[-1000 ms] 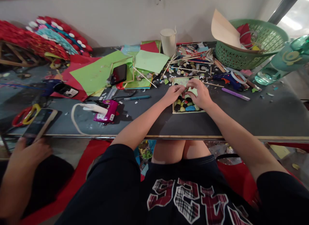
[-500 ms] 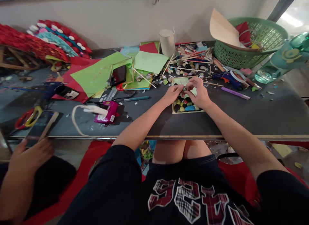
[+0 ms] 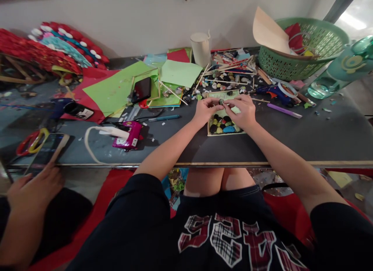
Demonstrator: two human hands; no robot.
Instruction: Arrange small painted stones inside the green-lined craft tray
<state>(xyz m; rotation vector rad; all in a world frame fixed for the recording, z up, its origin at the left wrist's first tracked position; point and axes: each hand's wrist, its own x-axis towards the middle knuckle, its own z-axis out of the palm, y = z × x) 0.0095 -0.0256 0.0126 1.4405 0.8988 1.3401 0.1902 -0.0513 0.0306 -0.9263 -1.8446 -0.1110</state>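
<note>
Between the fingertips of both hands is a small dark pebble (image 3: pixel 221 102), held above a shallow framed tray (image 3: pixel 223 135). My left hand (image 3: pixel 205 111) pinches it from the left with thumb and fingers. From the other side my right hand (image 3: pixel 241 111) also closes its fingertips on it. Black, yellow and green stones lie packed in the near half of the tray, along with a bright blue stone (image 3: pixel 229 129). The tray's middle is partly hidden under my hands. Behind it lies a heap of loose pebbles (image 3: pixel 224 85) mixed with thin wooden sticks.
A green basket (image 3: pixel 287 69) and a teal bottle (image 3: pixel 339 71) stand at the right, near a glue gun (image 3: pixel 278 93) and a purple stick (image 3: pixel 284 110). Coloured paper (image 3: pixel 113 90), a magenta power adapter (image 3: pixel 128 137) and scissors (image 3: pixel 33 143) lie leftward. Another person's hand (image 3: pixel 35 185) holds a phone (image 3: pixel 48 150).
My fingers have shifted around the pebble, which now shows more plainly at the fingertips. My left hand has drawn slightly left. The other person's hand stays on the phone.
</note>
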